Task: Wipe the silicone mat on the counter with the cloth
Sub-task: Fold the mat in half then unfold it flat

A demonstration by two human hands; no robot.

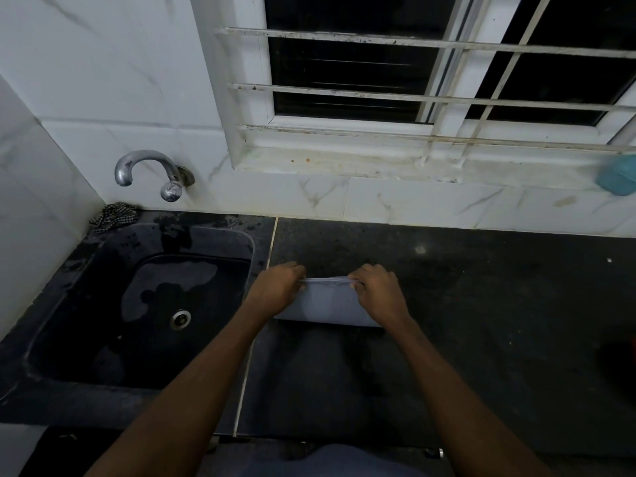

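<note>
1. Silicone mat [330, 306]: pale grey-blue sheet, held by its far edge over the dark counter [481, 304], just right of the seam beside the sink [144, 304]. Whether its near edge rests on the counter I cannot tell.
2. Left hand [278, 287]: fingers curled tight, pinching the mat's far left corner.
3. Right hand [377, 290]: likewise closed in a pinch on the far right corner; the edge runs taut between the two hands.
4. Cloth: the only candidate I see is a checked rag [113, 216] at the sink's back corner, well apart from the mat and below the tap [151, 173]. Neither hand has it.
5. Risk, in my judgement: with both hands busy, wiping cannot start until the mat lies flat; a thin sheet may fold on itself when released.
6. Further risk: the sink surround looks wet, so the mat could slide under wiping pressure.
7. Periphery: window sill [378, 165] with a teal object [617, 175] at its right end.
</note>
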